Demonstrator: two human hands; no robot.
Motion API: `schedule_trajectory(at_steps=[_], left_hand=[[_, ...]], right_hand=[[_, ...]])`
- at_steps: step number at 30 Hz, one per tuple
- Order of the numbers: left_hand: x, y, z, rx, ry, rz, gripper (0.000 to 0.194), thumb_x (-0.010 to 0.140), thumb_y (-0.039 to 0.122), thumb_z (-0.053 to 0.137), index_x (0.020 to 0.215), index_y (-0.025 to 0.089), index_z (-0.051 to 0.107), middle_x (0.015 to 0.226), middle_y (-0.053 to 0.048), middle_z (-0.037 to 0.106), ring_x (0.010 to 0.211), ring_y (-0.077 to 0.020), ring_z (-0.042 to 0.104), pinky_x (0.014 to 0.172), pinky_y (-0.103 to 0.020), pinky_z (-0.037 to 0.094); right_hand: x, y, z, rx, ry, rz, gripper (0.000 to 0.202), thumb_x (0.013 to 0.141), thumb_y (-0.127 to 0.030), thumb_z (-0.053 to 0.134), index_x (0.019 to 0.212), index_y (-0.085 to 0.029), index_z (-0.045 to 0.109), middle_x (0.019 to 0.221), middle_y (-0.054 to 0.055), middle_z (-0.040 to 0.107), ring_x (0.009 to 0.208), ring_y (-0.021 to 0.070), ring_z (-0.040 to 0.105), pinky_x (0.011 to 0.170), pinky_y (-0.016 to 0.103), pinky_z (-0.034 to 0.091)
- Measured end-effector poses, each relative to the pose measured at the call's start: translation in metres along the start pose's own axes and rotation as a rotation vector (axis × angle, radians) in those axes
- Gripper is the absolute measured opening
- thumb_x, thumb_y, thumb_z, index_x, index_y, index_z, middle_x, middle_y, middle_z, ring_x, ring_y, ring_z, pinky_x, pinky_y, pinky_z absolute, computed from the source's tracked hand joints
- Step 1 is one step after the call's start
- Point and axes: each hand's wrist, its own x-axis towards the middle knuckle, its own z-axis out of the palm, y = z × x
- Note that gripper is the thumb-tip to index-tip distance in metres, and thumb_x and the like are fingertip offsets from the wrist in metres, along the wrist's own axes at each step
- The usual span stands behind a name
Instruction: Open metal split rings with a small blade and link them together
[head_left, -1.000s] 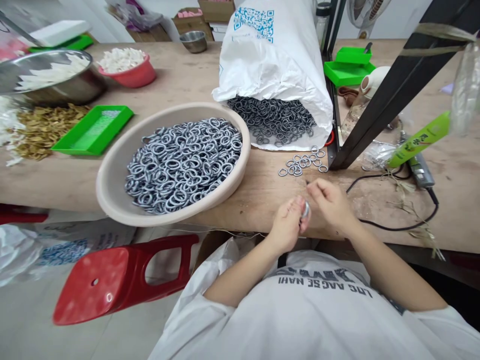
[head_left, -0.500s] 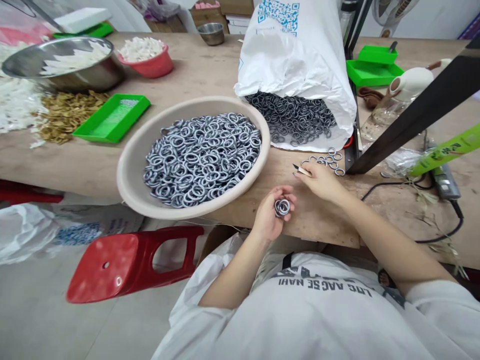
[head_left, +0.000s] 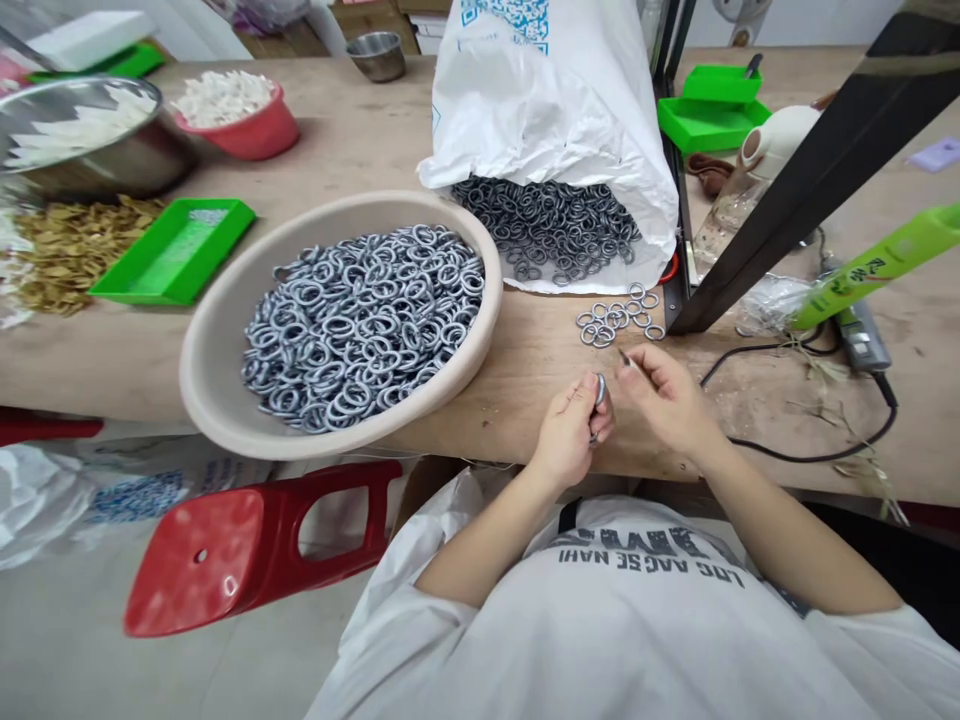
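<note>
My left hand (head_left: 570, 430) is closed around grey rings (head_left: 600, 390), one of which stands up between thumb and fingers. Close beside it on the right, my right hand (head_left: 664, 397) pinches a small knife (head_left: 627, 362) with a dark tip. Just beyond the hands, several loose grey rings (head_left: 616, 316) lie on the wooden table (head_left: 525, 350). A large beige basin (head_left: 202, 400) piled with grey rings is at the left. Behind, darker rings (head_left: 555, 225) spill in the mouth of a white sack (head_left: 555, 130).
A black metal post (head_left: 795, 190) slants up at the right, near a lime-green packet (head_left: 877, 270) and a cable. Green tray (head_left: 176, 252), red bowl (head_left: 259, 125) and steel bowl (head_left: 112, 160) are at the left. A red stool (head_left: 202, 560) stands below the table edge.
My left hand has turned and closed over the rings that lay in its open palm. My right hand has come back toward it with the knife. More loose rings now lie beside the post.
</note>
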Motion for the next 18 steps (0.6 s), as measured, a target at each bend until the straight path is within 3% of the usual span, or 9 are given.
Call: schedule_trajectory(at_steps=[4, 11, 13, 18], left_hand=[[-0.004, 0.003, 0.007, -0.021, 0.018, -0.002, 0.048, 0.086, 0.057, 0.063, 0.066, 0.018, 0.045, 0.049, 0.008, 0.029, 0.043, -0.0050, 0.025, 0.043, -0.018, 0.027], [-0.004, -0.002, 0.011, 0.019, 0.000, 0.012, 0.047, 0.085, 0.055, 0.065, 0.066, 0.018, 0.043, 0.049, 0.009, 0.027, 0.044, -0.0050, 0.023, 0.043, -0.018, 0.027], [-0.008, -0.004, 0.009, 0.044, -0.030, 0.012, 0.047, 0.087, 0.055, 0.063, 0.066, 0.018, 0.043, 0.049, 0.009, 0.028, 0.043, -0.0048, 0.025, 0.044, -0.018, 0.027], [-0.019, -0.008, 0.000, 0.085, -0.208, -0.078, 0.047, 0.089, 0.054, 0.061, 0.064, 0.017, 0.046, 0.049, 0.006, 0.036, 0.043, -0.0055, 0.033, 0.044, -0.020, 0.029]], right_hand=[[-0.014, -0.011, -0.013, -0.282, -0.127, -0.167, 0.035, 0.099, -0.042, 0.050, 0.072, -0.020, 0.050, 0.064, -0.003, 0.049, 0.059, 0.0114, 0.044, 0.058, 0.027, 0.028], [-0.025, -0.016, -0.015, -0.393, -0.124, -0.226, 0.038, 0.099, -0.043, 0.049, 0.069, -0.020, 0.045, 0.065, -0.002, 0.049, 0.058, 0.0108, 0.043, 0.058, 0.027, 0.025], [-0.021, -0.007, -0.017, -0.396, -0.122, -0.185, 0.040, 0.099, -0.045, 0.048, 0.069, -0.020, 0.047, 0.063, -0.002, 0.049, 0.059, 0.0114, 0.045, 0.058, 0.027, 0.025], [0.012, 0.025, -0.020, -0.429, 0.015, 0.083, 0.047, 0.101, -0.055, 0.037, 0.074, -0.021, 0.056, 0.062, -0.001, 0.055, 0.062, 0.0155, 0.053, 0.058, 0.027, 0.028]])
